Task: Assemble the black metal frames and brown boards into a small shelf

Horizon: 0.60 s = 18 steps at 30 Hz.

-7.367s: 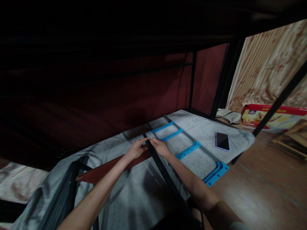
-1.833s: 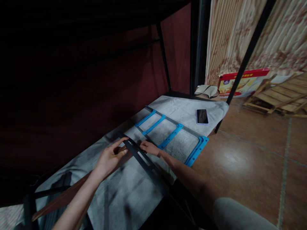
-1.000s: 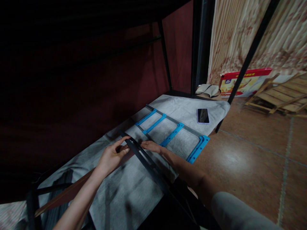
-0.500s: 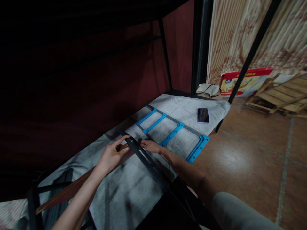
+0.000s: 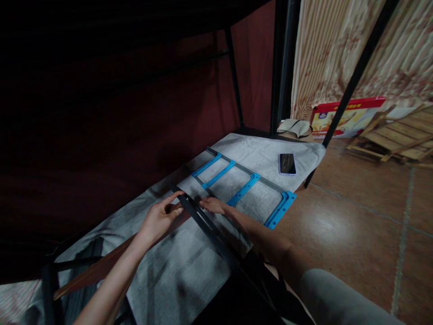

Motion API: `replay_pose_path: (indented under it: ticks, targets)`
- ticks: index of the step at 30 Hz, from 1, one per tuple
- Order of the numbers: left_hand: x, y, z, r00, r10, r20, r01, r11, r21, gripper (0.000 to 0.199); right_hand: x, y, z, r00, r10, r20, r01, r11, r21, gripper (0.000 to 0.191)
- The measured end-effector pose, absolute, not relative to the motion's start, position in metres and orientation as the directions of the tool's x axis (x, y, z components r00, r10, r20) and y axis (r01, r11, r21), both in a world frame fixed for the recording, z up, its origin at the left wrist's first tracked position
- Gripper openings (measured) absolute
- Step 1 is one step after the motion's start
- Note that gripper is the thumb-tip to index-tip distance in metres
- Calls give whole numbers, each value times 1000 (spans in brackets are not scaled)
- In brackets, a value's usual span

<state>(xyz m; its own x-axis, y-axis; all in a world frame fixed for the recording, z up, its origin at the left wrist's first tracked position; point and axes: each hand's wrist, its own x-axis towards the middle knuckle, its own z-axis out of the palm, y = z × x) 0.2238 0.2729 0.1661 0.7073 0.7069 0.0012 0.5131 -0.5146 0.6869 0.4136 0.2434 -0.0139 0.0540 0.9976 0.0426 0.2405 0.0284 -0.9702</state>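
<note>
A long dark metal bar [image 5: 203,222] with a lengthwise slot runs slantwise over the grey cloth, a small bright screw head [image 5: 187,198] showing near its far end. My left hand [image 5: 160,219] is closed at the bar's left side, index finger over its upper edge and thumb lower down. Under that hand a reddish-brown wooden board [image 5: 96,270] reaches toward the lower left. On the bar's other side my right hand [image 5: 213,205] has its fingers curled together close to the bar; what lies in the fingertips is hidden.
A blue-and-grey ladder-like frame [image 5: 244,189] lies on the grey cloth [image 5: 257,146] beyond my right hand. Farther right is a phone [image 5: 287,164]. Dark posts [image 5: 358,72] rise around the cloth. On the tiled floor stand a red-and-yellow box [image 5: 348,117] and folded wooden furniture [image 5: 399,135].
Almost nothing differs. My right hand's fingers have shifted slightly beside the bar, while my left hand keeps its place. The view has moved a touch.
</note>
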Motion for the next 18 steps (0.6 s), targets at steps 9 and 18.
replay_pose_path:
  ticks: [9, 18]
  targets:
    - [224, 273, 165, 711, 703, 18, 496, -519, 696, 66, 410, 238, -9, 20, 987, 161, 461, 134, -877, 11]
    - [228, 267, 168, 700, 714, 8, 499, -497, 710, 65, 408, 236, -1, 21, 997, 76, 555, 52, -830, 14]
